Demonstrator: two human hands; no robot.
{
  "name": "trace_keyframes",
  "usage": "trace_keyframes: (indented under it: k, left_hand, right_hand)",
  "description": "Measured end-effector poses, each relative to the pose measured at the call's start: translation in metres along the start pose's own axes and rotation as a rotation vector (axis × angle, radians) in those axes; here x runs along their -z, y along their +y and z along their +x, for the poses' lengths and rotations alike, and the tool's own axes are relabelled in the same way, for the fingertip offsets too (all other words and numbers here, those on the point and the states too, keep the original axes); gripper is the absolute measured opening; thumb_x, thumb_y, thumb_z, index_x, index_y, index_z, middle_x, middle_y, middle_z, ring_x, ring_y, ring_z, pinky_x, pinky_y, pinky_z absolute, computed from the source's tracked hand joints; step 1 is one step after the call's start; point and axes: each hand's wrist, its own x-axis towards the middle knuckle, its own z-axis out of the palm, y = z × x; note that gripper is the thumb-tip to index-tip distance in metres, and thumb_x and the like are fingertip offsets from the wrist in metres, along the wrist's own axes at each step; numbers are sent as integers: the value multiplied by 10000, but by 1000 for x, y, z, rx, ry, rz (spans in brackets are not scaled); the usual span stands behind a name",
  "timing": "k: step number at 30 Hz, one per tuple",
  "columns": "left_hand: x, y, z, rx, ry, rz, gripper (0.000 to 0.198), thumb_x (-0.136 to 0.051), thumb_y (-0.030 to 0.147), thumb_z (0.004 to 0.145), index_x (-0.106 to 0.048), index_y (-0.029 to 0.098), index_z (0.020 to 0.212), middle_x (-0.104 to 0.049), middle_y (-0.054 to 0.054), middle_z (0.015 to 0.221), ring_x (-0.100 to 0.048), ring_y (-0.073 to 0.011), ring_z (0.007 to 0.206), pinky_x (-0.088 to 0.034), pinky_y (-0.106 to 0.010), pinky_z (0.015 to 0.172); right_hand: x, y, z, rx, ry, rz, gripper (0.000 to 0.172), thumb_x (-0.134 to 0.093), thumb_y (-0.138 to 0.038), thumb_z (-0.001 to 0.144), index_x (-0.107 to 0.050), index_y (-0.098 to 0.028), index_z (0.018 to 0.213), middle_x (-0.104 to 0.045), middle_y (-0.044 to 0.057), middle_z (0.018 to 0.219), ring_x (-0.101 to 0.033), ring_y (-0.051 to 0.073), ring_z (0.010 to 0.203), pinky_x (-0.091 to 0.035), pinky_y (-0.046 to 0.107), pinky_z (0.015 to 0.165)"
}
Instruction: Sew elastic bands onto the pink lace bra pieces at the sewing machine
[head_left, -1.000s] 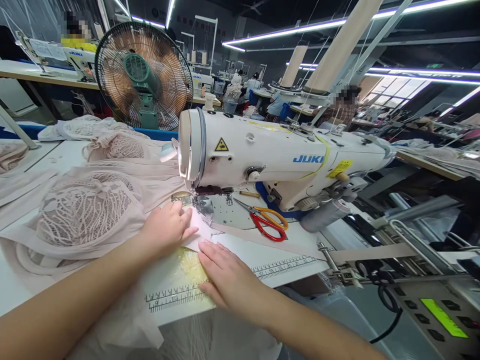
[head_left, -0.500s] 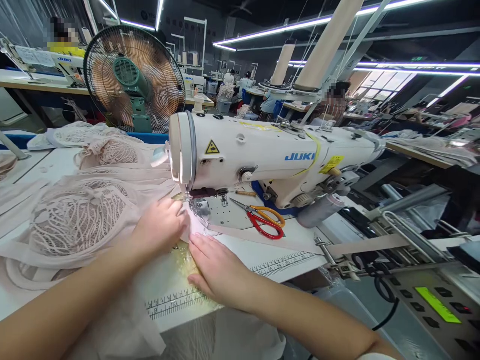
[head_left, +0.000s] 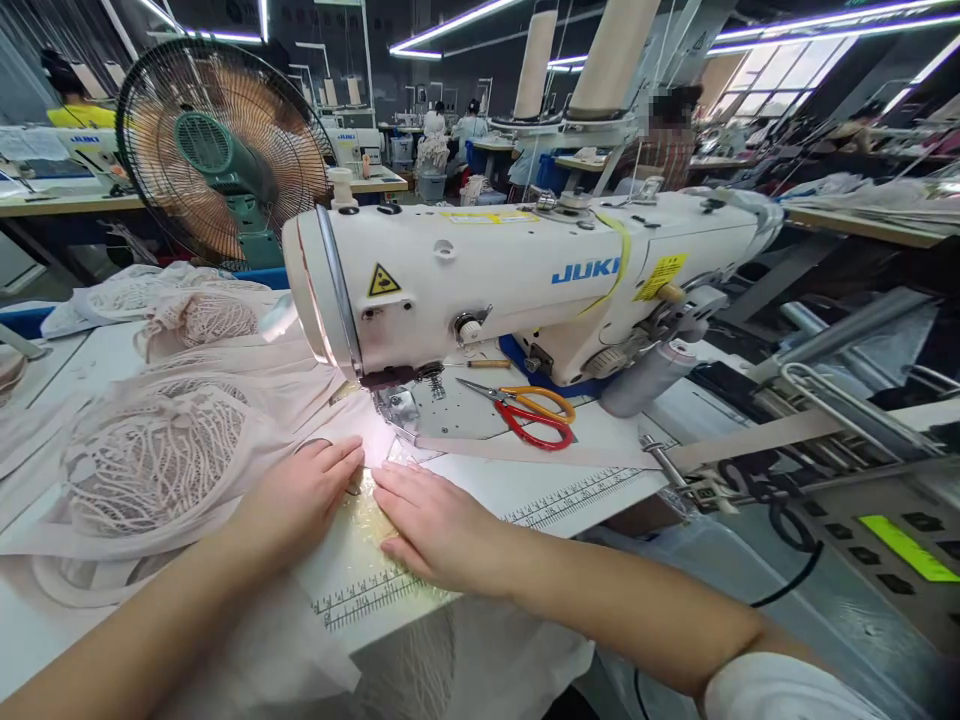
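Note:
My left hand (head_left: 306,492) lies on the pale pink fabric (head_left: 346,418) just in front of the sewing machine's needle area, its fingers stretched forward. A thin dark loop (head_left: 313,442) shows at its upper edge; what it belongs to is hidden. Flat on the table, my right hand (head_left: 439,520) has its fingers extended, their tips at the fabric's near edge, right of my left hand. The white sewing machine (head_left: 465,285) stands over the work. A pale tape (head_left: 532,453) runs from the needle plate to the right. Yellowish clear tape (head_left: 367,530) covers the table between my hands.
Scissors (head_left: 534,415) with red and orange handles lie beside the machine bed. Lace garment pieces (head_left: 161,455) are heaped at left. A large fan (head_left: 225,150) stands behind. Metal tape guides (head_left: 697,480) and a control panel (head_left: 885,545) sit at right.
My left hand has drawn back from the needle toward me, its bent fingers now straighter on the fabric. My right hand stays nearly in place. The camera view has shifted.

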Motion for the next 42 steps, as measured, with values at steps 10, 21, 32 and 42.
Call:
trace_keyframes:
  k: [10,21,32,42]
  left_hand:
    - [-1,-21,7,-21,7,-27,448,-272,276,960,-619,172,1224,-604,-90,1314,-637,-237,1035,-550,-369,827]
    - [-4,-39,22,7,-21,0,498,-231,313,959,-613,165,1241,-592,-101,1328,-587,-276,1133,-525,-423,904]
    - [-11,-49,27,90,-21,98,494,-252,346,957,-574,175,1291,-513,-84,1414,-572,-282,1144,-513,-433,920]
    - [0,-33,-54,185,127,358,447,-322,253,905,-614,71,1191,-580,-212,1302,-551,-341,1174,-449,-484,977]
  right_hand:
    - [-1,1,-2,0,7,23,386,-523,-301,904,-575,-43,1187,-525,189,1366,-432,281,1324,-348,414,1123]
    - [-1,-1,-1,-17,-18,28,402,-523,-292,904,-562,-40,1215,-506,179,1393,-432,281,1327,-345,418,1127]
    - [-3,-7,-3,63,200,59,268,-471,-247,908,-576,-106,1110,-611,170,1243,-542,260,1185,-447,424,1002]
    - [-70,-105,4,116,237,-141,315,-522,-344,895,-536,-117,1113,-612,86,924,-563,212,811,-456,352,663]
